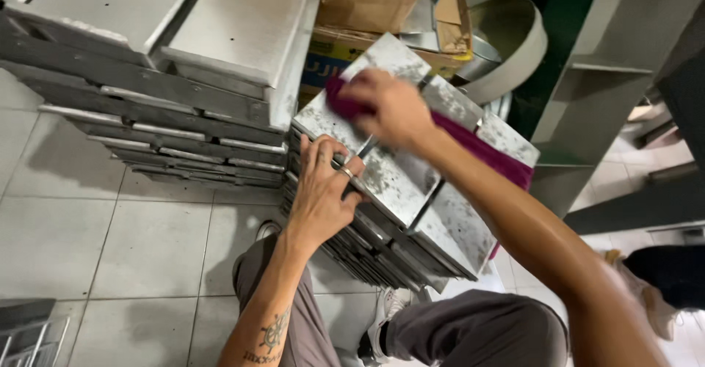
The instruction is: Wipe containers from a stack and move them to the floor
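A stack of flat metal trays stands on the floor between my knees. My left hand grips the near edge of the top tray, a ring on one finger. My right hand presses a dark magenta cloth against the top tray's speckled surface; the cloth trails to the right under my forearm. My grey trousers and a white shoe show below the stack.
A bigger pile of metal trays lies to the left on the grey tiled floor. Cardboard boxes and a large metal bowl sit behind. A grey shelf frame stands at right. Another person's shoe is at the right edge.
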